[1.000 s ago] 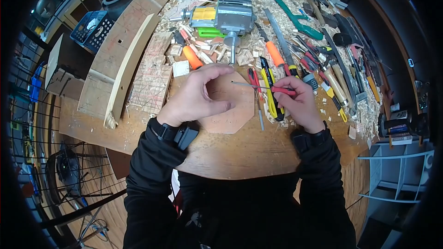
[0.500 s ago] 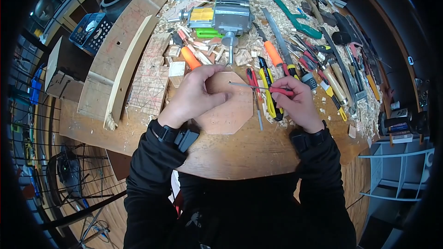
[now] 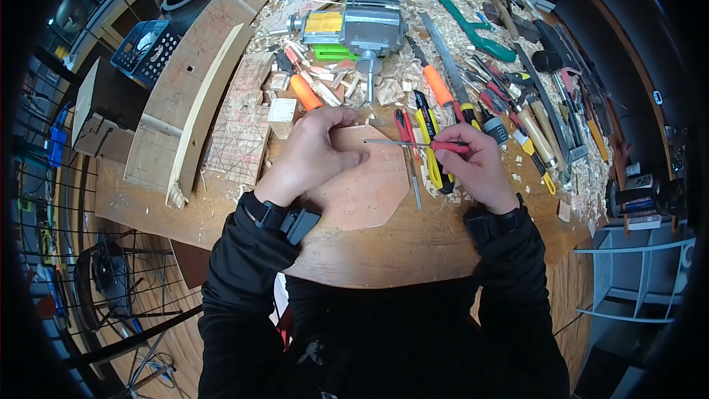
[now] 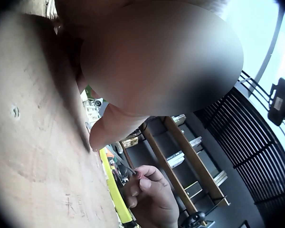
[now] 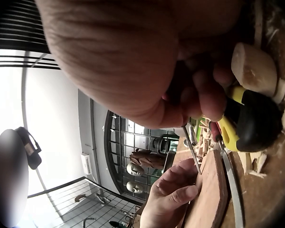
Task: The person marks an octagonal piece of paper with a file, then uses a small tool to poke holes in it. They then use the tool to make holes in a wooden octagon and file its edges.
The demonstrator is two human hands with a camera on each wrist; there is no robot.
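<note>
An octagonal wooden board lies on the bench near its front edge. My left hand grips its upper left side, the thumb on the top face and the other fingers at the far edge. Pinched in my right hand is a thin tool with a red handle, its metal shaft pointing left over the board, the tip by a small hole near the far edge. In the right wrist view the shaft reaches down to the board beside my left hand.
A yellow utility knife lies right of the board. Behind stands a metal vise among wood shavings. Chisels, files and a green-handled saw cover the right side; a long curved wood strip and a small wood block are on the left.
The board has turned slightly and shifted toward the bench's front edge, my left hand moving a little with it. Over the last second the right hand has drifted slightly left, still pinching the tool.
</note>
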